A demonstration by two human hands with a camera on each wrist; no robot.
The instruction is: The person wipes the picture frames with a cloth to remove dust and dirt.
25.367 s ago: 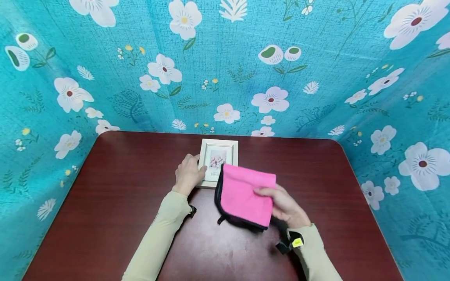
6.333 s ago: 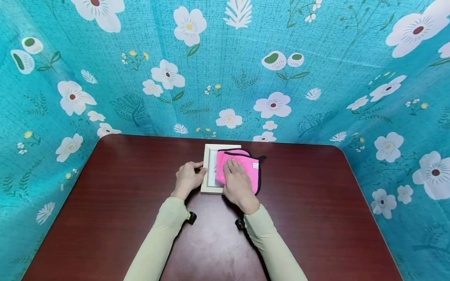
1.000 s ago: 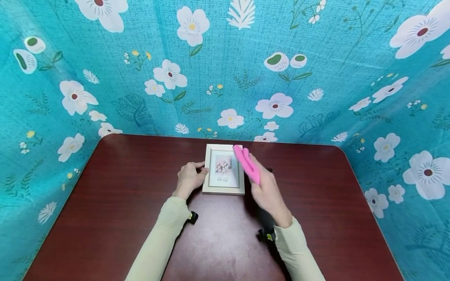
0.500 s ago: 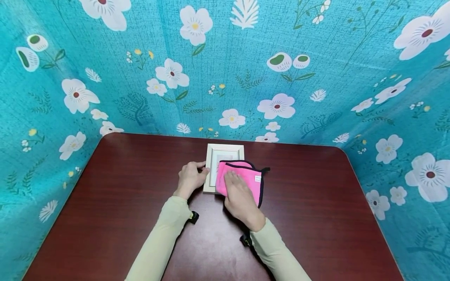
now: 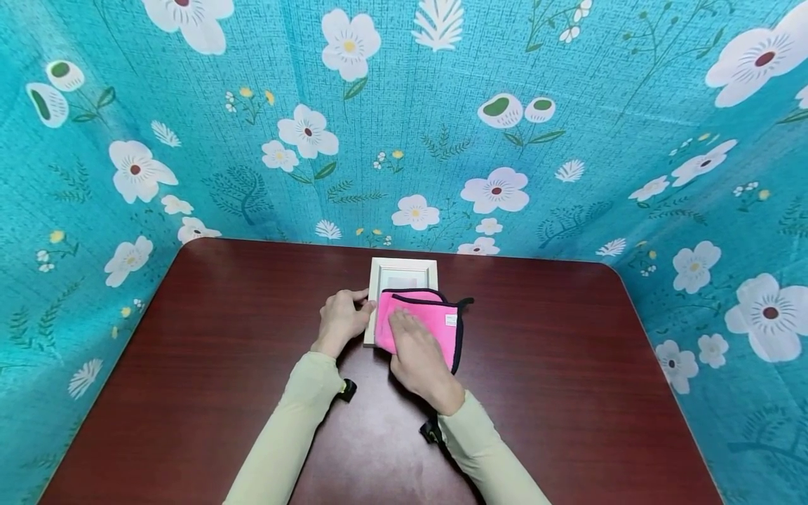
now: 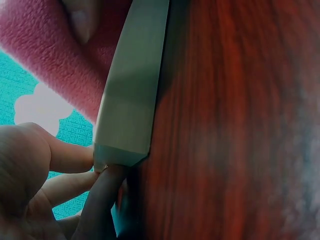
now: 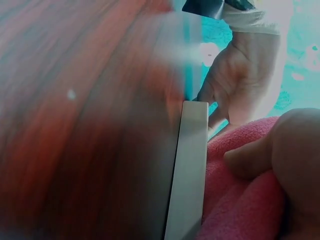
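A cream picture frame lies face up near the back of the brown table. My left hand holds its left side, thumb and fingertips at a lower corner of the edge in the left wrist view. Over the frame's lower part lies a folded pink cloth with black trim and a small white label. My right hand presses the cloth onto the frame, fingers extended on top; in the right wrist view its thumb pinches a fold. Most of the picture is hidden beneath the cloth.
Dark red-brown table surface extends on both sides of the frame. A turquoise floral curtain hangs behind and beside the table. A dark wrist device is strapped under the right wrist, another under the left.
A second ago my right hand had the cloth lifted at the frame's right side. It came down over the frame and has since slid slightly left. My left hand stays at the frame's edge.
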